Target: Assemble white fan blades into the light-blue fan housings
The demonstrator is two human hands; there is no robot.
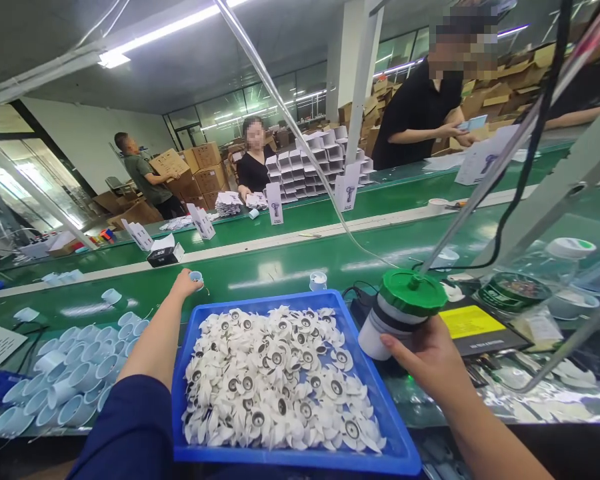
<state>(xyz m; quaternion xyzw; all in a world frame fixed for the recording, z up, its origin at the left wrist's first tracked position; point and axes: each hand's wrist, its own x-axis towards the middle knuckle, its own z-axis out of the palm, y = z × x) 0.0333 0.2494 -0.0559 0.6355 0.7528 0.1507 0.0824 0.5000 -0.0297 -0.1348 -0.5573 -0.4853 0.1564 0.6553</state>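
My left hand reaches over the green conveyor belt and pinches a small pale-blue ring part. My right hand is wrapped round a white jar with a green lid, tilted, to the right of the tray. A clear tube runs up from the lid. Between my arms lies a blue tray heaped with several white fan impellers. One more pale ring part stands on the belt beyond the tray.
A pile of pale-blue ring housings lies at my left. A yellow-labelled device and a clear bottle sit at the right. Across the belt three people work among white boxes and cartons. A black box lies on the belt.
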